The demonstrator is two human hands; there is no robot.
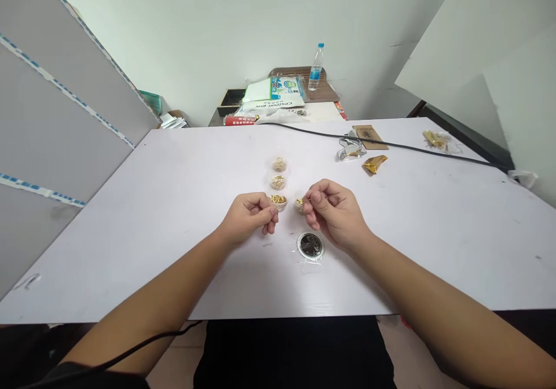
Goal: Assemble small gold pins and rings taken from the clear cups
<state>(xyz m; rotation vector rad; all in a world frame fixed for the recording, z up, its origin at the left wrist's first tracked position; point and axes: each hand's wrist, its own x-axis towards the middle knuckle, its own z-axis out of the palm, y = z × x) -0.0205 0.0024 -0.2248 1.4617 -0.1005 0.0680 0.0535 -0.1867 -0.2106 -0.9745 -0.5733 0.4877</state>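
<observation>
My left hand (256,215) is closed in a pinch above the white table, beside a small clear dish of gold bits (279,201). My right hand (333,209) also pinches, thumb against fingers, and partly covers another small dish with gold pieces (299,205). Whatever lies between the fingertips of either hand is too small to make out. Two more little dishes, one with gold and pale bits (278,182) and one with pale bits (279,164), line up behind. Below my right hand lies a round black disc with a white rim (310,245), with clear plastic around it.
A black cable (321,133) crosses the back of the white table (174,204). At the back right lie silver packets (351,147), a brown card (370,137), a gold packet (374,164) and a clear bag (438,140). A water bottle (316,69) stands beyond the table.
</observation>
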